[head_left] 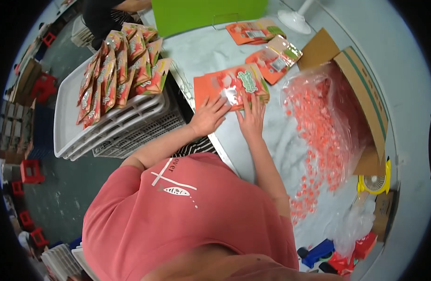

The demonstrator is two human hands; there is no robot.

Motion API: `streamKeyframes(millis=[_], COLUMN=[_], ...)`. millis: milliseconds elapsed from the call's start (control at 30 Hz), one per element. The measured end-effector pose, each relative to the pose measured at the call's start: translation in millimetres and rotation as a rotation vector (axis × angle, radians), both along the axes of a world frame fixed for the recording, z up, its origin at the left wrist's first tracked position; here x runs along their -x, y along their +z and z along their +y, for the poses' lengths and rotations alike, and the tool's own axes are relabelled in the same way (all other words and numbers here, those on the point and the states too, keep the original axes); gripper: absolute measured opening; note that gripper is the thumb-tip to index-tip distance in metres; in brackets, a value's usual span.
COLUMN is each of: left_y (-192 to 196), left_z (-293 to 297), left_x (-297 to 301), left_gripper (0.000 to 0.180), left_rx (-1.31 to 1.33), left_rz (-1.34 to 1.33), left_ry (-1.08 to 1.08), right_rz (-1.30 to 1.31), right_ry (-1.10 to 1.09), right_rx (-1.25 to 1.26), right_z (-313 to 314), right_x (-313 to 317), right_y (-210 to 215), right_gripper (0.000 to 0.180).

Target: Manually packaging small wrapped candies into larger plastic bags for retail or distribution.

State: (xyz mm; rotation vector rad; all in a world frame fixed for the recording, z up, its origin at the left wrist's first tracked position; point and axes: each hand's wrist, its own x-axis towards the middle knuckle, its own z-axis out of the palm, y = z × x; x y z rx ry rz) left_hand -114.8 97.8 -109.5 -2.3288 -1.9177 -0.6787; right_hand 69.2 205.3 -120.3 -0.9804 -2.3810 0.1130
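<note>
A stack of flat orange pouches (215,83) with a pale green emblem lies on the covered table in front of me. My left hand (210,116) is open, its fingertips resting on the near left part of the top pouch. Beside it, my right hand (251,119) is open too, fingers stretched onto the near edge right of the middle. How many pouches are in the stack cannot be made out. Farther back lie more pouches, one pile (274,60) to the right and another pile (253,33) beyond it.
Filled pouches (115,70) stand in rows on a white tray (65,126) atop stacked crates at left. Small red-wrapped pieces (314,126) spill from a clear bag in a cardboard box (365,103) at right. A yellow fan (375,182) and green panel (206,16) border the table. Another person (100,18) is at the far left.
</note>
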Motion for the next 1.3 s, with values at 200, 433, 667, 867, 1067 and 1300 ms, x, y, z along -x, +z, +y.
streamKeyframes(millis=[200,433,667,867,1067,1300], left_y=[5.6,-0.6,-17.0,-20.9,-7.9,-7.6], left_z=[-7.2,-4.9,-4.8,-3.2,-12.0,-9.7], left_x=[0.6,10.5,18.2,8.1,8.3,5.1], left_gripper=[0.066,0.078,0.081,0.084,0.078,0.078], left_rx=[0.018,0.094,-0.021,0.042,0.074,0.08], left_rz=[-0.077,-0.108,-0.065,-0.101,-0.103,-0.146], left_ry=[0.066,0.205,0.215,0.217,0.22,0.227], right_rz=[-0.001,0.035,0.354,0.278,0.206,0.25], right_ry=[-0.028,-0.002,0.095,-0.164,-0.045,-0.241], right_rx=[-0.023,-0.165,-0.093,0.026,0.205,0.304], right_z=[-9.1,-10.4,-3.9,39.4,64.4,93.5], right_x=[-5.3,-11.7,-9.0,-26.1,-23.7,-32.7], right_y=[-2.9,-4.3,3.1,-3.5,3.6,-11.5], right_gripper=[0.067,0.049,0.031,0.056,0.067,0.076])
